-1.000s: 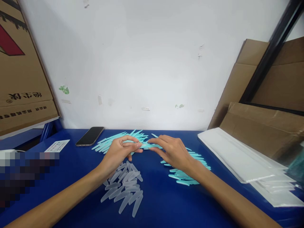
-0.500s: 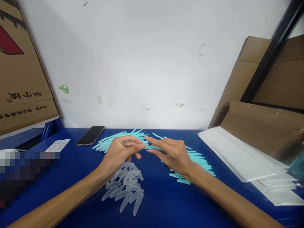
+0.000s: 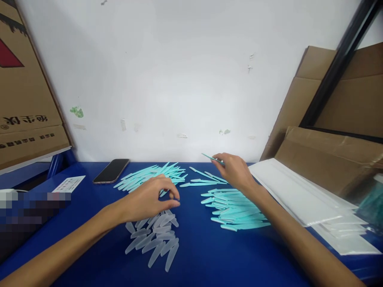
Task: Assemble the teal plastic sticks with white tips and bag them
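probably light and stiff, the teal stick (image 3: 208,156) suits a pinch near one end, where the right hand (image 3: 237,169) grips it. the left hand's (image 3: 151,199) fingers seem empty, loosely parted.

The turquoise eyebrow razors (image 3: 236,209) look like smooth plastic with a soft sheen, the small caps (image 3: 155,243) like frosted, translucent plastic. The blue desk (image 3: 206,253) is smooth, faintly glossy; the phone (image 3: 111,171) has a glassy front. Matt cardboard makes the printed carton (image 3: 30,91); shiny film, the white packets (image 3: 295,195).

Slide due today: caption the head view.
Right hand holds a teal stick; left hand hovers near translucent pieces, blue table below.
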Tool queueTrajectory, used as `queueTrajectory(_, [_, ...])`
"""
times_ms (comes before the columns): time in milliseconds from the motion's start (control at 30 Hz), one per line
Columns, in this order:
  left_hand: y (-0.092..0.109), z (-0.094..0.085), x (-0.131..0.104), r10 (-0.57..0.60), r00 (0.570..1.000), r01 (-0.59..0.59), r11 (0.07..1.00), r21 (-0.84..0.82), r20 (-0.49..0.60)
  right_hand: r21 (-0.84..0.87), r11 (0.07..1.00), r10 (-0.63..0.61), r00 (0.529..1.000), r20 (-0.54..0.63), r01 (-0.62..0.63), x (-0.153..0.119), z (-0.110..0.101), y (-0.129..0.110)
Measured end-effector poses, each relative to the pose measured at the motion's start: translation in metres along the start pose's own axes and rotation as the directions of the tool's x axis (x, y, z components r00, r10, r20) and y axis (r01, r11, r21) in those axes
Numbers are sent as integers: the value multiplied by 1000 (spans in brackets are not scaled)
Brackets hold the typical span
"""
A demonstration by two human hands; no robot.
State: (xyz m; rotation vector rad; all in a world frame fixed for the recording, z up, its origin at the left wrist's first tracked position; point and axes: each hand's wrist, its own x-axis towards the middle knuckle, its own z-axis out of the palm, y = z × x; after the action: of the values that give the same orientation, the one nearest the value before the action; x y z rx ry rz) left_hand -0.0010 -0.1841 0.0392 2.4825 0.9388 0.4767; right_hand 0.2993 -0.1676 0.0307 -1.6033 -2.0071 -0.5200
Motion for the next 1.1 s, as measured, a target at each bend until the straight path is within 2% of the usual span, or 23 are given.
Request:
queueTrajectory(67, [-2, -4, -3, 3, 992, -5, 1000, 13, 127, -105, 990, 108, 977, 183, -90, 4, 6, 19])
queueTrajectory(133, [-1, -7, -6, -27, 979, 23, 1000, 18, 203, -137, 984, 149, 950, 273, -115, 5, 13, 34])
queueTrajectory(200, [0, -9, -7, -41, 972, 37, 999, 21, 233, -138, 984, 156, 928, 337, -115, 3, 20, 43])
queueTrajectory(367, [-1, -6, -8, -37, 975, 36, 999, 9, 220, -92, 992, 118, 881, 458, -85, 0, 28, 51])
queueTrajectory(533, [-2, -4, -7, -65, 976, 56, 997, 46, 206, 28, 998, 29, 859, 510, -50, 6, 10, 52])
queueTrajectory(600, [-3, -4, -7, -66, 978, 58, 997, 46, 198, 145, 988, -40, 818, 573, -53, 6, 2, 51])
queueTrajectory(700, [-4, -2, -8, -43, 983, 41, 999, 10, 181, 313, 944, -141, 724, 675, -108, 3, -6, 49])
queueTrajectory(800, [-3, -2, -9, -32, 984, 30, 999, 11, 175, 361, 923, -184, 673, 716, -132, 0, -5, 45])
queueTrajectory(933, [4, -2, -7, -28, 988, 19, 998, 58, 151, 383, 914, -196, 677, 709, -136, -1, 2, 42])
queueTrajectory(1100, [4, 4, -2, 3, 1000, -3, 997, 72, -3, 342, 936, -185, 715, 674, -80, -1, 10, 36])
